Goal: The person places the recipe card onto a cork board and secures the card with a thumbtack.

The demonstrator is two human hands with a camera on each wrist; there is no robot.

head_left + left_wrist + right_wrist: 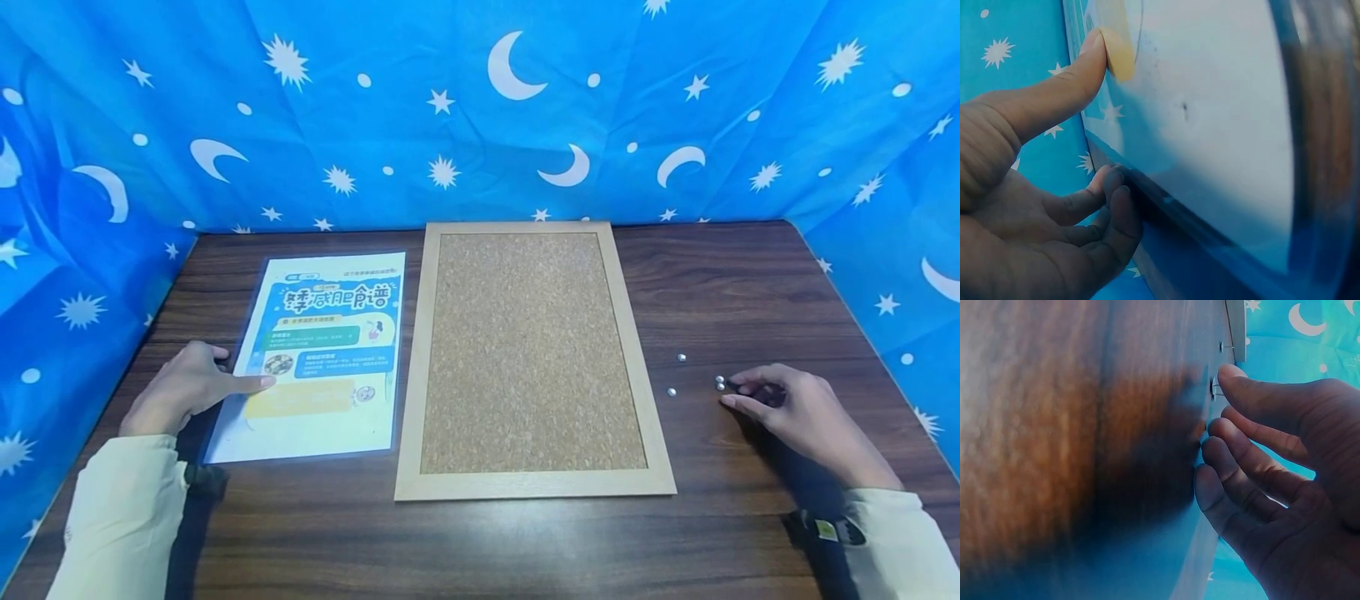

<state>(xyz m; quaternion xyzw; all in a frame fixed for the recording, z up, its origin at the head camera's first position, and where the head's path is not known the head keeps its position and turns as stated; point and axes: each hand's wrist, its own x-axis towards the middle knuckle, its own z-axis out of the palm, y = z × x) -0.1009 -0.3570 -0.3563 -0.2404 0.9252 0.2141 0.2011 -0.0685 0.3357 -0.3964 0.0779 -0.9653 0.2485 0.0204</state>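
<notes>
On the left of the table lies a laminated sheet (pixel 330 358) with blue, green and yellow printing. The straight thumb of my left hand (pixel 183 383) rests on the sheet. In the left wrist view, my other left fingers (pixel 1124 209) are bent beside its edge, with none plainly beneath it. On the right, the thumb and index finger of my right hand (pixel 798 408) are spread just beside two silver thumbtacks (pixel 720 382). In the right wrist view, the thumb tip is very near the tacks (pixel 1214 387); contact is unclear.
A wood-framed corkboard (pixel 532 358) lies between the sheet and the tacks. Two more thumbtacks, one farther back (pixel 682 357) and one nearer the board (pixel 671 392), sit on the dark wooden table (pixel 525 550). Blue cloth (pixel 480 125) with moons and stars hangs behind.
</notes>
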